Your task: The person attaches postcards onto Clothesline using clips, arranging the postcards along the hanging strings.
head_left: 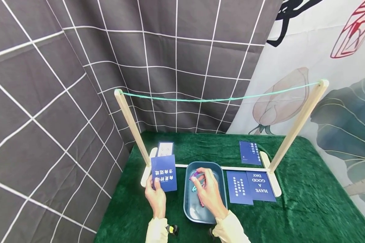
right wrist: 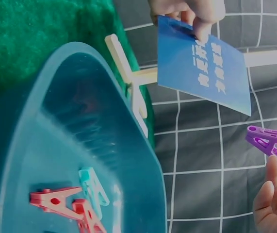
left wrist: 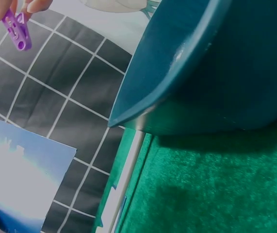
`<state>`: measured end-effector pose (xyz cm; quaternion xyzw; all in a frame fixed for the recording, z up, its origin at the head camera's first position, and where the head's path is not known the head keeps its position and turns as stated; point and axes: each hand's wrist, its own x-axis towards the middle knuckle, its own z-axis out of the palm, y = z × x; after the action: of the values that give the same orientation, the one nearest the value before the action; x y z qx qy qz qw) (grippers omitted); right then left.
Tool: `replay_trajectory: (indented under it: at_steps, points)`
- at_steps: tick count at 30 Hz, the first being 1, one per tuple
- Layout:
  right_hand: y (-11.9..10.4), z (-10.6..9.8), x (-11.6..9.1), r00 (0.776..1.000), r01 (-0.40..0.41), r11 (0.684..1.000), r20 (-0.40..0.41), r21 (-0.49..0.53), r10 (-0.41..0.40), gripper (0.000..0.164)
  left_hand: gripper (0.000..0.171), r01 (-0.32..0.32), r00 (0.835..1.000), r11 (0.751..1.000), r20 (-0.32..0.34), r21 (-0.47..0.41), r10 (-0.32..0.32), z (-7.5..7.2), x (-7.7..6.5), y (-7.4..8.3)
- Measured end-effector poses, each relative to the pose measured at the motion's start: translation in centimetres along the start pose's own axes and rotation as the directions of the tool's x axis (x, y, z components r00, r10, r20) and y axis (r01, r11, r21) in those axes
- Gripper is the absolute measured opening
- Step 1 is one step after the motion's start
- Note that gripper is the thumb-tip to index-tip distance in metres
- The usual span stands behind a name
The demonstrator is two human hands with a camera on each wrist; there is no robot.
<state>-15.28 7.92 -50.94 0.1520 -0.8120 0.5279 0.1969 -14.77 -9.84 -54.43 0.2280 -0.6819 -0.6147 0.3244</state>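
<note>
Head view: gripping a blue card (head_left: 168, 168) in the left hand (head_left: 157, 199), pinching a purple clip (right wrist: 274, 135) in the right hand (head_left: 210, 191) above a teal-blue bin (head_left: 197, 212) holding red and teal clips (right wrist: 56, 200). Farther right, 3 more cards (head_left: 261, 189); behind, a green string (head_left: 202, 100) between 2 posts (head_left: 133, 128).

A draped corner, apparently indoors (home or studio, I cannot tell): grey gridded fabric (head_left: 161, 54) hangs in folds behind a green plush tablecloth (head_left: 310, 189), meeting a pale hanging (head_left: 310, 50) printed with a large leaf (head_left: 349, 114), a pinkish bud (head_left: 280, 98) and black brushwork (head_left: 287, 17).
</note>
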Motion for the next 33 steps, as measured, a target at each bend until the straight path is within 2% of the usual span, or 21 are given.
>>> replay_trajectory:
  at_steps: [6, 14, 22, 33]
  points:
    - [-0.6, 0.0, 0.8, 0.999, 0.041, 0.999, -0.002, -0.022, -0.041, 0.028, 0.026, -0.034, 0.999, 0.999, 0.005, -0.010, 0.034, 0.2, 0.4, 0.1]
    - [-0.8, -0.4, 2.0, 0.996, 0.087, 0.996, -0.029, -0.011, -0.087, 0.026, 0.028, -0.016, 1.000, 1.000, -0.007, -0.027, 0.016, 0.2, 0.8, 0.2]
    - [-1.2, -0.2, 2.5, 0.995, 0.100, 0.995, -0.011, 0.001, -0.100, 0.027, 0.030, 0.009, 1.000, 0.999, 0.018, -0.034, -0.009, 0.3, 0.9, 0.8]
    - [-2.2, -0.1, 3.1, 0.996, 0.092, 0.996, -0.005, 0.010, -0.092, 0.028, 0.030, -0.036, 0.999, 0.998, 0.009, -0.048, 0.036, 0.5, 1.3, 1.1]
